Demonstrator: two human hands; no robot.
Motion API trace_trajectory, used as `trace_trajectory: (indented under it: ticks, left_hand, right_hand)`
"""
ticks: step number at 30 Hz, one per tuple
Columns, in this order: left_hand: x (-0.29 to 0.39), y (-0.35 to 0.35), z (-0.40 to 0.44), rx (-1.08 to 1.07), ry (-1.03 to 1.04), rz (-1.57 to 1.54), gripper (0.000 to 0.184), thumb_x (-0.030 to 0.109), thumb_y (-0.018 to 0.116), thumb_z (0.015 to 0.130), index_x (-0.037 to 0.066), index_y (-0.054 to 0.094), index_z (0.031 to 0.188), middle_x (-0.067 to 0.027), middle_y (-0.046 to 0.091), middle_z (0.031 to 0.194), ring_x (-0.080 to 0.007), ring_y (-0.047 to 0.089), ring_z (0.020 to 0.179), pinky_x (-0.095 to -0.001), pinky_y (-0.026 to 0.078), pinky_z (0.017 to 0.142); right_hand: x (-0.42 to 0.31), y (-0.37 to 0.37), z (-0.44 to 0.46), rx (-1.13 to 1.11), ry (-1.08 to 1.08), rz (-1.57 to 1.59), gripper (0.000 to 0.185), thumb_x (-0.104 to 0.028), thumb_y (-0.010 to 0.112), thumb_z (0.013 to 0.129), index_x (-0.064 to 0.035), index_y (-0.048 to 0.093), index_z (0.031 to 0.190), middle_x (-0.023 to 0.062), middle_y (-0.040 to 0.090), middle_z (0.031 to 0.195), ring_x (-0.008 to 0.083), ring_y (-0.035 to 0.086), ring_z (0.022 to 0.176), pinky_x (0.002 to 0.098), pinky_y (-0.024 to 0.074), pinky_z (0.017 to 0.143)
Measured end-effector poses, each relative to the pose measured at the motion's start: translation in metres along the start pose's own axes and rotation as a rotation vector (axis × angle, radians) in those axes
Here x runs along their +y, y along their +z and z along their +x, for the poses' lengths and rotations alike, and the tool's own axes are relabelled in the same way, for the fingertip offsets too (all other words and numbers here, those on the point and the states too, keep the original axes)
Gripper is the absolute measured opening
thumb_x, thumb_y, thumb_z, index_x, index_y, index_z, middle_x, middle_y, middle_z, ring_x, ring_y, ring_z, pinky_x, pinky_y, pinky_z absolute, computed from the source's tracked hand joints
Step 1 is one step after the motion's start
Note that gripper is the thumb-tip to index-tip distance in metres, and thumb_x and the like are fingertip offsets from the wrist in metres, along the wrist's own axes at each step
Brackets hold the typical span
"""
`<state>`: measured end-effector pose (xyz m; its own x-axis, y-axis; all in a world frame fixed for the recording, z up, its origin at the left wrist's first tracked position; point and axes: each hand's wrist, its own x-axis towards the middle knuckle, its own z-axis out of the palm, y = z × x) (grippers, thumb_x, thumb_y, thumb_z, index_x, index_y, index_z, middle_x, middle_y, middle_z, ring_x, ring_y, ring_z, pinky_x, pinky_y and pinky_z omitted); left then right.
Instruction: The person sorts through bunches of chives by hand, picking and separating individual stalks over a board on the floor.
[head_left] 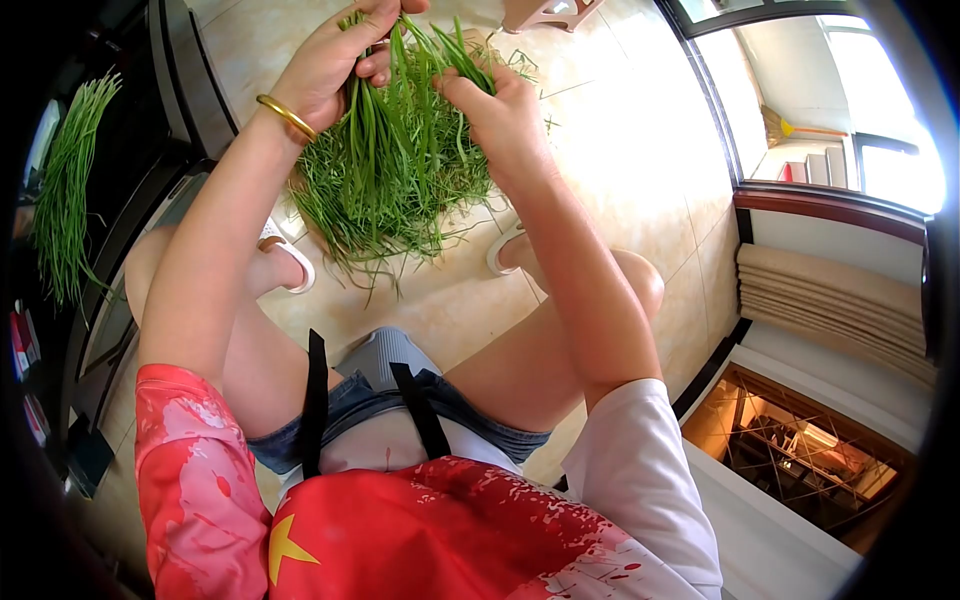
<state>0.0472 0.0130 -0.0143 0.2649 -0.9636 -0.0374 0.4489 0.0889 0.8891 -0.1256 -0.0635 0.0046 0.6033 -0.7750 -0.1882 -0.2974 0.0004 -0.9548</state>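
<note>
Long green stalks (pixel 370 150) hang in a bunch from my left hand (pixel 335 65), whose fingers are closed round their upper part near the top of the view. A gold bangle circles that wrist. To the right, my right hand (pixel 500 110) pinches several green blades (pixel 455 55) between thumb and fingers. Below both hands a wide, loose heap of green stalks and trimmings (pixel 410 215) covers part of the tiled floor, between my feet.
Another bundle of green stalks (pixel 72 190) lies on a dark cabinet (pixel 130 60) at the left. A pinkish plastic stool (pixel 545 12) stands at the top. Beige tiles (pixel 640 180) reach a sliding door frame (pixel 700 90) at the right.
</note>
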Motion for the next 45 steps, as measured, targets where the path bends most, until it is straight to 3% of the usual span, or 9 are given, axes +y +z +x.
trace_trajectory:
  ticks: [3,5,13,15,23,29,35,39,45]
  left_hand:
    - [0.0,0.006,-0.001,0.053,0.018,0.004,0.03,0.028,0.049,0.098,0.005,0.056,0.116,0.0091,0.038,0.069,0.0007,0.032,0.055,-0.0168,0.032,0.053]
    - [0.003,0.007,-0.001,0.115,0.03,-0.007,0.03,0.028,0.049,0.098,0.006,0.057,0.115,0.0093,0.037,0.069,0.0007,0.032,0.055,-0.0168,0.033,0.054]
    - [0.015,-0.019,0.005,0.031,0.087,-0.033,0.031,0.031,0.045,0.099,0.007,0.058,0.115,0.0104,0.03,0.059,-0.0002,0.03,0.054,-0.0165,0.031,0.055]
    - [0.016,-0.026,0.005,0.006,0.094,-0.078,0.03,0.029,0.044,0.1,0.007,0.057,0.115,0.0102,0.03,0.059,-0.0002,0.03,0.054,-0.0166,0.031,0.055]
    - [0.013,-0.049,0.008,-0.052,0.063,-0.389,0.031,0.026,0.044,0.1,0.006,0.054,0.121,0.0087,0.034,0.063,-0.0003,0.031,0.054,-0.0171,0.035,0.057]
    - [0.034,-0.031,0.002,0.112,0.117,-0.038,0.03,0.024,0.047,0.099,0.005,0.056,0.119,0.0055,0.057,0.087,0.0004,0.038,0.057,-0.0171,0.041,0.056]
    - [0.037,-0.014,0.0,0.194,0.074,0.041,0.028,0.032,0.056,0.093,0.007,0.058,0.105,0.0044,0.054,0.078,-0.0032,0.048,0.059,-0.0222,0.046,0.051]
    - [0.023,-0.035,0.01,0.148,0.085,0.043,0.028,0.027,0.05,0.097,0.005,0.059,0.112,0.0008,0.063,0.091,-0.0023,0.056,0.077,-0.0181,0.045,0.062]
    - [0.024,-0.006,0.001,0.036,0.05,-0.082,0.025,0.03,0.047,0.098,0.01,0.05,0.085,-0.0007,0.06,0.083,-0.0101,0.059,0.08,-0.0263,0.05,0.09]
  right_hand:
    - [0.002,-0.001,0.001,0.045,-0.033,0.112,0.03,-0.022,0.064,0.079,0.0017,0.065,0.098,0.0025,0.061,0.073,0.0088,0.051,0.067,0.0253,0.0434,0.064]
    - [0.001,-0.005,0.001,0.114,0.018,0.126,0.025,-0.019,0.067,0.078,-0.0031,0.064,0.097,-0.0053,0.053,0.067,0.0026,0.033,0.048,0.0207,0.0247,0.042]
    - [0.004,-0.062,0.025,0.508,-0.098,0.105,0.032,-0.003,0.06,0.077,0.0016,0.057,0.108,-0.0032,0.045,0.064,0.0027,0.033,0.049,0.0194,0.0241,0.04]
    - [-0.001,-0.074,0.021,0.475,-0.026,0.264,0.015,-0.001,0.058,0.078,-0.0019,0.053,0.092,-0.0032,0.042,0.064,0.0029,0.031,0.047,0.0195,0.022,0.04]
    - [-0.012,-0.065,0.011,0.164,-0.037,0.399,0.029,-0.01,0.058,0.085,-0.0018,0.054,0.113,-0.0043,0.044,0.065,0.0018,0.033,0.051,0.0185,0.0238,0.043]
    - [-0.015,-0.068,0.01,0.158,-0.062,0.401,0.022,-0.009,0.057,0.086,-0.0024,0.059,0.107,-0.0049,0.043,0.064,0.0015,0.031,0.049,0.0191,0.022,0.042]
    - [-0.015,-0.063,0.007,0.069,-0.049,0.361,0.024,-0.01,0.056,0.087,-0.0016,0.058,0.109,-0.0044,0.043,0.063,0.0021,0.03,0.048,0.0195,0.0216,0.043]
    - [-0.014,-0.059,0.006,-0.107,0.018,0.593,0.028,-0.014,0.052,0.088,-0.001,0.056,0.113,-0.0014,0.044,0.065,0.0048,0.031,0.048,0.021,0.0233,0.043]
    - [-0.015,-0.053,0.004,-0.27,0.051,0.669,0.038,-0.022,0.037,0.094,0.001,0.05,0.121,0.0,0.043,0.066,0.0056,0.03,0.048,0.0204,0.0256,0.044]
